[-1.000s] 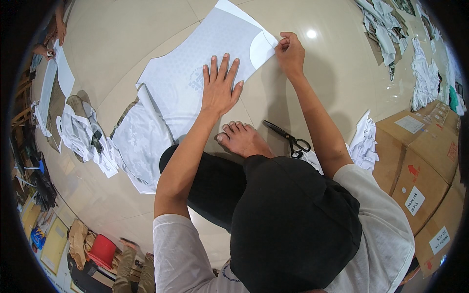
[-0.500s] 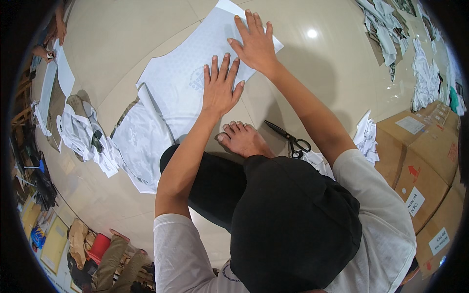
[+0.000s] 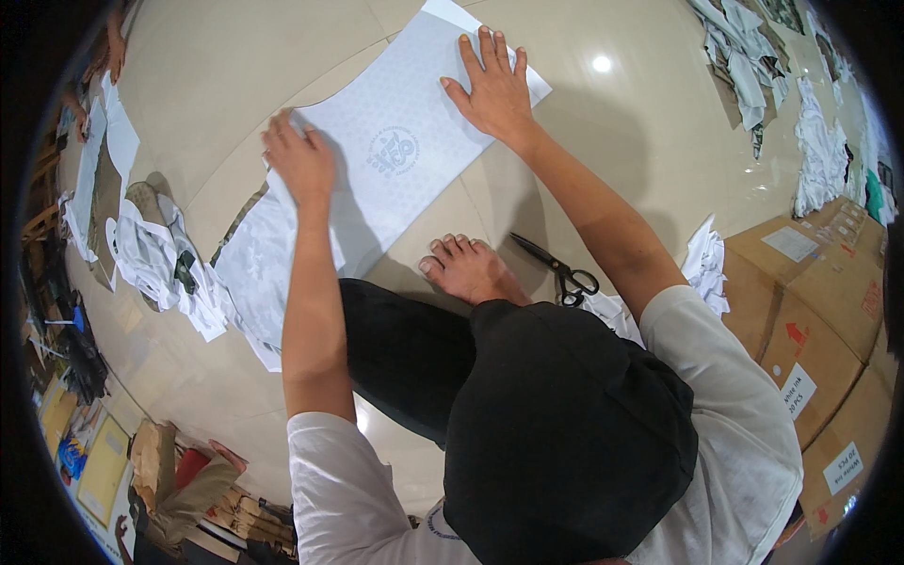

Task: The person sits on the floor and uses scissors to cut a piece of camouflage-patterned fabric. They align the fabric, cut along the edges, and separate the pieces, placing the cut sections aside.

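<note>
A pale grey-white sheet of fabric (image 3: 424, 132) with a faint repeating pattern and a round grey emblem lies spread on the floor ahead of me. My right hand (image 3: 494, 94) rests flat on its far right part, fingers spread. At the sheet's left edge is my left hand (image 3: 301, 165), slightly blurred, its fingers apart and bent down over the cloth near the corner. Beneath my left forearm, more white fabric (image 3: 254, 259) trails toward my knee. Black-handled scissors (image 3: 556, 266) lie on the floor to the right of my bare foot (image 3: 471, 268), touched by neither hand.
Crumpled white cloth (image 3: 165, 254) lies to the left. Cardboard boxes (image 3: 810, 301) stand at the right, beside white scraps (image 3: 706, 268). More cloth heaps (image 3: 739, 56) lie at the far right. Another person's hands (image 3: 77, 122) hold a white piece at the far left.
My left hand has moved left from the sheet's middle to its left edge, uncovering the emblem. The fabric near my knee has shifted. My right hand stays almost in place.
</note>
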A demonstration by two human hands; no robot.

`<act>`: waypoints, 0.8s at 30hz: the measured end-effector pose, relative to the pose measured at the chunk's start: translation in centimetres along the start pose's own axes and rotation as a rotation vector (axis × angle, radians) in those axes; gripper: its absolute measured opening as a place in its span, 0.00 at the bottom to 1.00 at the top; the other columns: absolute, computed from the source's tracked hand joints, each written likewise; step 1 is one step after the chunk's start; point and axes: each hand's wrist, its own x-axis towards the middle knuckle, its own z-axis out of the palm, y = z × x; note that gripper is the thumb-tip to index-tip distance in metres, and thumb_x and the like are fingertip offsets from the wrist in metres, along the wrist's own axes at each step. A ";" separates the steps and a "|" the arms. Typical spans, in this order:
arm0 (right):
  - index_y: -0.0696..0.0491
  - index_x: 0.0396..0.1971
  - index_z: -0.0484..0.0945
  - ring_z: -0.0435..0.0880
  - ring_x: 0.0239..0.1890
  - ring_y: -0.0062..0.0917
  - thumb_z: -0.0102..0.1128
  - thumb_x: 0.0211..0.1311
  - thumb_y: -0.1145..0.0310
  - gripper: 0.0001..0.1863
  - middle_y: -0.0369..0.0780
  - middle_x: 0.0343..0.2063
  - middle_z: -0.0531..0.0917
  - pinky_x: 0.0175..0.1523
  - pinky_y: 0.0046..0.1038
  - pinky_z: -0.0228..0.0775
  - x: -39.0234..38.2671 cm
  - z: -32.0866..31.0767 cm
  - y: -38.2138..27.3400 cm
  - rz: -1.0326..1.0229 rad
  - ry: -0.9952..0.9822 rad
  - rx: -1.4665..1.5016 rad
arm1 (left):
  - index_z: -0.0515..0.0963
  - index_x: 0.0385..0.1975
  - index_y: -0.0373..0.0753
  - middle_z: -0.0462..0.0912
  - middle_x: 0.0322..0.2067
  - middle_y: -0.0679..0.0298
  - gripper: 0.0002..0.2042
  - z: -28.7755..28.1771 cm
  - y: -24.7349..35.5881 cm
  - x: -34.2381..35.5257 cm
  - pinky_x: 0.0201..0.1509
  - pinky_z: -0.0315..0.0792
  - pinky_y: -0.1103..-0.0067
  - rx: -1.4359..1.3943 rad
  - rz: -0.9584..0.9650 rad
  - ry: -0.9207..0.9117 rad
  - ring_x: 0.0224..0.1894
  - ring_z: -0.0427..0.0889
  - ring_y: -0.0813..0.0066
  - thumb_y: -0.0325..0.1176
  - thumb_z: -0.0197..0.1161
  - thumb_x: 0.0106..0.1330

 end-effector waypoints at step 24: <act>0.53 0.78 0.61 0.53 0.82 0.49 0.50 0.77 0.40 0.41 0.55 0.78 0.59 0.79 0.66 0.42 0.1 -0.4 1.9 -0.007 -0.033 -0.067 | 0.85 0.48 0.33 0.89 0.43 0.57 0.18 -2.6 -3.2 6.4 0.54 0.76 0.73 -0.453 -0.290 -0.481 0.46 0.85 0.70 0.45 0.66 0.76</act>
